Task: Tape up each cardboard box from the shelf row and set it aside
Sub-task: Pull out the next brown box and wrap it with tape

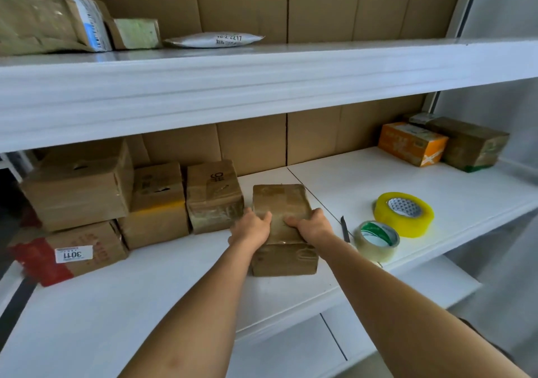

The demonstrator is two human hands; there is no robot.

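Observation:
A small brown cardboard box [281,202] stands on the white shelf [180,278], its top covered in clear tape. My left hand [252,229] lies on the box's left top edge, fingers bent over it. My right hand [311,226] presses on the right side of the top, fingers curled down onto the taped surface. A row of other cardboard boxes [214,194] stands to the left against the back wall. A yellow tape roll [404,213] and a smaller clear tape roll [377,239] lie on the shelf to the right.
A black-handled knife [345,229] lies between the box and the clear roll. An orange box [412,143] and a taped brown box [471,143] sit at the far right. The upper shelf [262,80] holds parcels and overhangs the work area.

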